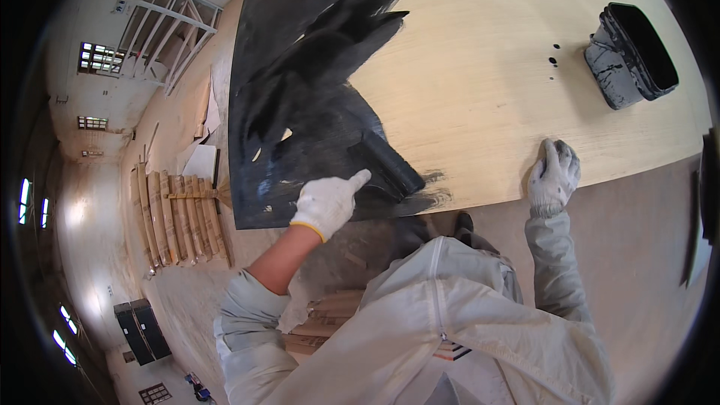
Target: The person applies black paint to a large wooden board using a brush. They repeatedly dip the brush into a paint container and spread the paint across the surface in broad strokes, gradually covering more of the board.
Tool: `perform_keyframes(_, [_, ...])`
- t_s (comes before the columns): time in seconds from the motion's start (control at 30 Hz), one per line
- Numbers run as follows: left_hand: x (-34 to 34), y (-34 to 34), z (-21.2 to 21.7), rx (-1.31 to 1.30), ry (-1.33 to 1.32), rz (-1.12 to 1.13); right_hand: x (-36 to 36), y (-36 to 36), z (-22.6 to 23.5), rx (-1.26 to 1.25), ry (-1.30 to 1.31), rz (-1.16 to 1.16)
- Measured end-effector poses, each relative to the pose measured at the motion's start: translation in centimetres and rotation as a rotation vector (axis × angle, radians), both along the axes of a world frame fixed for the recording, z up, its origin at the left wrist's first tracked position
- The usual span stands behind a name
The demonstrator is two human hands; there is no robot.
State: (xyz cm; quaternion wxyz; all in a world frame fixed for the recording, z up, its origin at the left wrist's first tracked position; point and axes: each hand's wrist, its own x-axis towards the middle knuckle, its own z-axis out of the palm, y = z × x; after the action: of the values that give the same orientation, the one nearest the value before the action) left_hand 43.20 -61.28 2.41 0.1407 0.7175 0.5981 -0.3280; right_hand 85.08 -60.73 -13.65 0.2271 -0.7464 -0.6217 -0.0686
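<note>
A broad pale plywood panel (487, 82) filled the view, its far-left part already coated in black paint (300, 105), with bare wood stretching away to the right of both hands. A black paint bucket (634, 52) stood on the panel well beyond the right hand (553, 176), which lay flat and spread, palm down, at the panel's near edge, holding nothing. The left hand (328, 202), in a white glove, was closed around the handle of a paint roller (390, 165). The roller head lay just ahead and to the right of that hand, touching the panel at the boundary of the paint. Its long axis ran diagonally, and the left hand was much the nearer.
</note>
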Motion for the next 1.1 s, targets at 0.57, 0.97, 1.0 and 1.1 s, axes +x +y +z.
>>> perform_keyframes(0.57, [-3.3, -3.8, -1.0, 0.334, 0.017, 0.544, 0.0, -0.1, -0.6, -0.035, -0.029, 0.033])
perform_keyframes(0.97, [-21.0, 1.3, -4.3, 0.4, -0.013, 0.829, 0.5, 0.1, -1.8, -0.042, -0.056, 0.042])
perform_keyframes(1.0, [-20.8, 1.9, -4.1, 0.383, 0.003, 0.833, 0.2, 0.1, -1.5, -0.043, -0.057, 0.04])
perform_keyframes(1.1, [-18.9, 2.8, -3.6, 0.369, 0.02, 0.784, 0.4, -0.2, -1.3, -0.05, -0.056, 0.005])
